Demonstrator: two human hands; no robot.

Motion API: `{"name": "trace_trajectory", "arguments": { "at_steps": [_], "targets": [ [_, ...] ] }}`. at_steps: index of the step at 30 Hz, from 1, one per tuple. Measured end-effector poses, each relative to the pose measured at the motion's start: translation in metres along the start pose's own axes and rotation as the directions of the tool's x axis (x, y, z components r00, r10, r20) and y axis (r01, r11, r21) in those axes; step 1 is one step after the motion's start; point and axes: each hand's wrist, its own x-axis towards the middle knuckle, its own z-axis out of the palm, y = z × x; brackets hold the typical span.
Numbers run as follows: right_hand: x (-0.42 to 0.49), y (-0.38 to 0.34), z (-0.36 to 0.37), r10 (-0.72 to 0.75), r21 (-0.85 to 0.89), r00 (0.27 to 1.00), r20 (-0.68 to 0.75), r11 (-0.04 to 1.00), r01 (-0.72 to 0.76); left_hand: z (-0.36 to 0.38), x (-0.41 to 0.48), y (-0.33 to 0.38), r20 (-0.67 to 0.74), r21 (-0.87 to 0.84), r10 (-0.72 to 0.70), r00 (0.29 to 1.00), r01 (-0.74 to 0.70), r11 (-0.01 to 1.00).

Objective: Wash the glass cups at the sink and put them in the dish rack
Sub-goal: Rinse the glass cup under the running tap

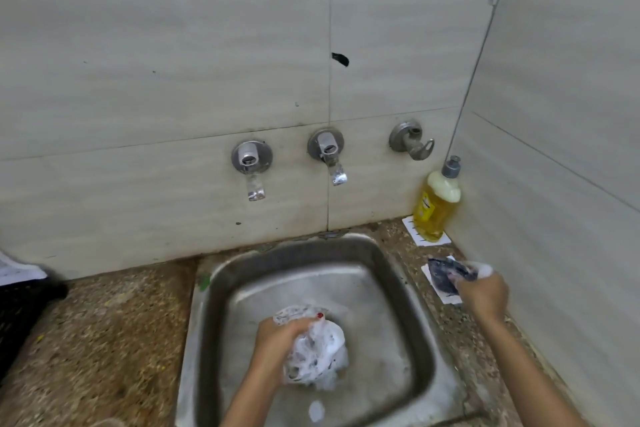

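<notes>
Over the middle of the steel sink [221, 288], my left hand [277, 343] grips a glass cup [317, 354] that is covered in white foam, so its outline is hard to make out. My right hand [483, 295] is out to the right, over the counter beside the sink, closed on a dark soapy scrubber [450, 272] that rests on a small white pad [446, 291]. A dark dish rack [20, 308] shows at the left edge, mostly cut off by the frame.
Two wall taps [252, 163] [327, 149] and a third fitting [410, 140] sit above the sink; no water runs. A yellow dish soap bottle [436, 204] stands in the back right corner. Speckled stone counter [104, 340] lies left of the sink. A tiled wall closes the right side.
</notes>
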Motion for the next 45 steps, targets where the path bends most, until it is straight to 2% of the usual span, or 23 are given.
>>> {"name": "trace_trajectory", "arguments": {
  "at_steps": [5,9,11,15,24,31,33,36,38,41,44,45],
  "targets": [
    [0.036,0.012,0.018,-0.290,-0.200,0.957,0.032,0.936,0.290,0.002,0.011,-0.002,0.000,0.026,-0.006,1.000,0.006,1.000],
    [0.054,0.037,0.032,-0.558,-0.412,0.815,0.156,0.713,0.567,-0.002,0.022,-0.008,-0.033,0.041,-0.045,0.998,0.046,0.998],
    [0.061,0.054,0.036,-0.579,-0.451,0.771,0.266,0.632,0.630,-0.003,0.023,-0.011,-0.041,0.039,-0.061,0.997,0.062,0.997],
    [0.062,0.071,0.032,-0.518,-0.460,0.776,0.359,0.625,0.630,-0.003,0.024,-0.018,-0.044,0.034,-0.094,0.995,0.095,0.995],
    [0.066,0.090,0.024,-0.534,-0.358,0.735,0.418,0.647,0.674,0.006,0.025,-0.021,-0.029,0.020,-0.144,0.989,0.145,0.989],
    [0.056,0.074,0.013,-0.492,-0.326,0.763,0.420,0.703,0.633,0.001,0.020,-0.022,-0.048,0.055,-0.136,0.990,0.139,0.989],
    [0.043,0.053,0.008,-0.485,-0.253,0.793,0.369,0.768,0.588,-0.002,0.019,-0.022,-0.035,0.021,-0.126,0.991,0.127,0.992],
    [0.021,-0.007,0.010,-0.503,-0.082,0.841,0.200,0.846,0.526,0.000,0.016,-0.016,0.034,-0.072,-0.152,0.988,0.154,0.985],
    [0.006,-0.055,0.017,-0.604,0.031,0.783,0.145,0.794,0.607,0.008,0.012,-0.005,0.142,-0.236,-0.208,0.968,0.237,0.942],
    [-0.014,-0.124,0.020,-0.723,0.153,0.677,0.137,0.691,0.707,0.016,0.011,0.012,0.244,-0.432,-0.240,0.940,0.327,0.841],
    [-0.034,-0.186,0.019,-0.754,0.250,0.644,0.129,0.653,0.715,0.020,0.018,0.026,0.296,-0.553,-0.192,0.936,0.331,0.765],
    [-0.038,-0.203,0.021,-0.760,0.234,0.636,0.133,0.648,0.725,0.021,0.020,0.029,0.316,-0.583,-0.165,0.934,0.329,0.743]
  ]
}}
